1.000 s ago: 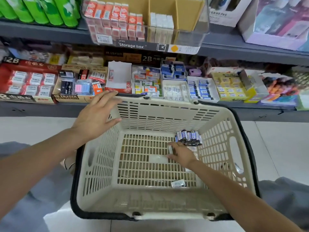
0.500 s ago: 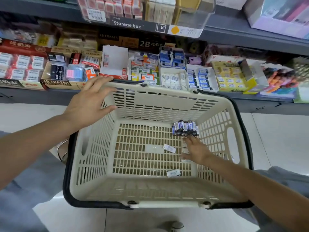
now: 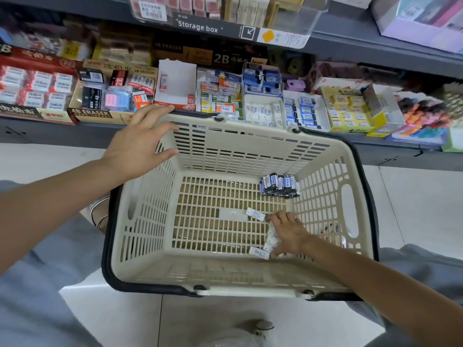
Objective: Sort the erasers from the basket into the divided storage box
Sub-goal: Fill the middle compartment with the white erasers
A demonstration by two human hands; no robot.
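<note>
Head view, looking down: nearest the camera, grey-clad knees sit at either side of a cream slotted basket with a dark rim and handles, standing on a pale tiled floor. The right hand reaches down to the basket floor near its right wall. Its fingers are curled around a short row of white erasers, with the thumb low against the near end of the row. Another white eraser lies touching that near end, and one loose white eraser lies just beside the fingertips, toward the middle of the floor. Farther back, in the far right corner of the basket, stands a tight cluster of dark blue-and-white erasers, apart from the hand. The left hand rests on the basket's far left corner, fingers straight and spread, the fingertips over the rim and the thumb inside the wall; it grips nothing. Beyond the basket, a low shelf carries open cartons of erasers, among them a brown carton marked "4B ERASER". On the shelf above, a clear divided box labelled "Storage box" holds red-and-white and cream packs in its left compartments; its right-hand compartment looks bare.
</note>
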